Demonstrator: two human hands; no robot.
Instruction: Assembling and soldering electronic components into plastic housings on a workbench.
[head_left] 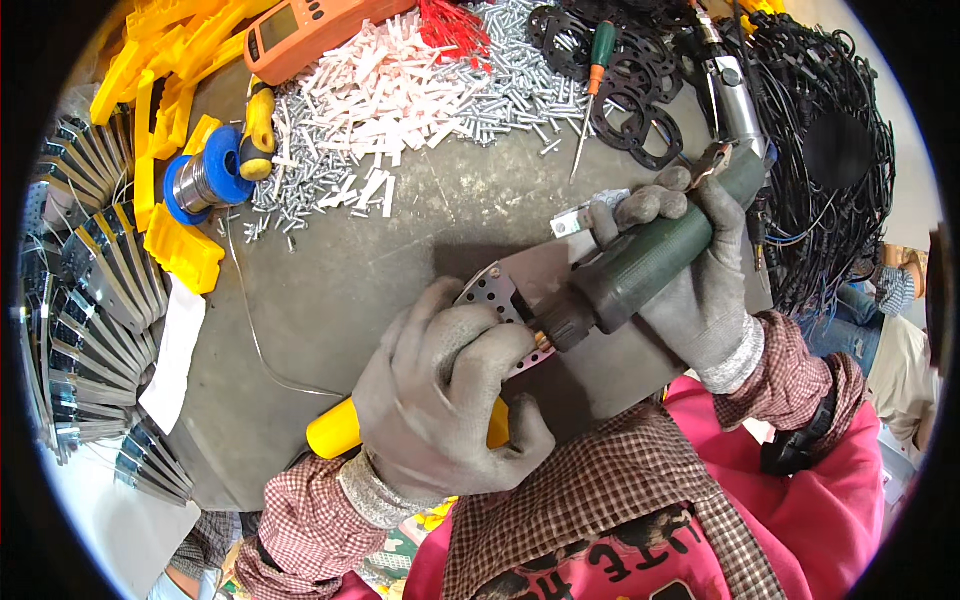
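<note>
My left hand (435, 390), in a grey glove, is closed on a yellow-handled piece; its yellow handle (333, 430) sticks out beneath the palm. Beyond the fingers shows a perforated metal plate (484, 288), with a flat grey blade-like part (540, 268) reaching away to the right. In my right hand (705, 290), also gloved, lies a dark green power screwdriver (645, 262), tilted down to the left. Its black collar and brass-coloured tip meet the plate beside my left fingertips. The exact contact point is partly hidden by those fingers.
White strips (380, 90) and loose screws (510, 90) are heaped at the back. Yellow plastic handles (165, 70), a blue solder spool (205, 180) and stacked metal blades (90, 340) lie left. A green-orange screwdriver (598, 70), black rings (640, 110) and black cables (825, 170) lie right.
</note>
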